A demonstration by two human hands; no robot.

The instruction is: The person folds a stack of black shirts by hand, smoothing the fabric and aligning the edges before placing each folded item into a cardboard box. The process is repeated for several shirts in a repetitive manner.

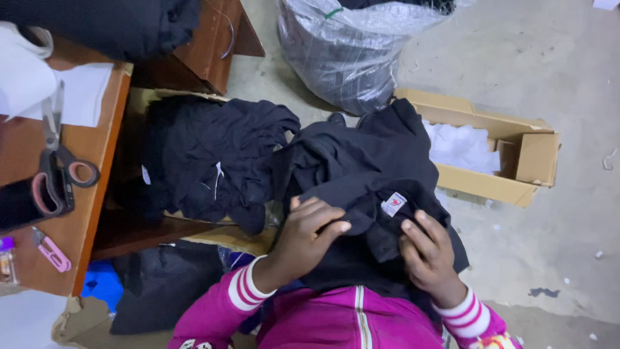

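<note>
Grey concrete floor (555, 129) fills the background, with small white scraps on it. Both hands work on a black cloth garment (368, 187) that lies on the person's lap. The left hand (309, 236) has its fingers (326, 218) curled and pressed into the fabric, so it grips a fold of the garment. The right hand (427, 255) has its fingers bent more loosely, the tips pushing on the cloth; it seems to pinch the fabric, but the thumb is hidden. Between the two sets of fingertips, a little above them, sits a small white sewn label with a red mark (392, 203).

Past the left fingers lies a heap of black clothes (206, 161) in a brown cardboard box. Farther to that side stands a brown wooden table (97, 168) with large scissors with pink-lined handles (55, 168) and a small pink thread clipper (50, 250). Beyond the right fingers is an open cardboard box with white cloth inside (510, 155), and above the garment a clear plastic bag full of dark fabric (349, 45). Both wrists wear magenta sleeves with white stripes (245, 291).
</note>
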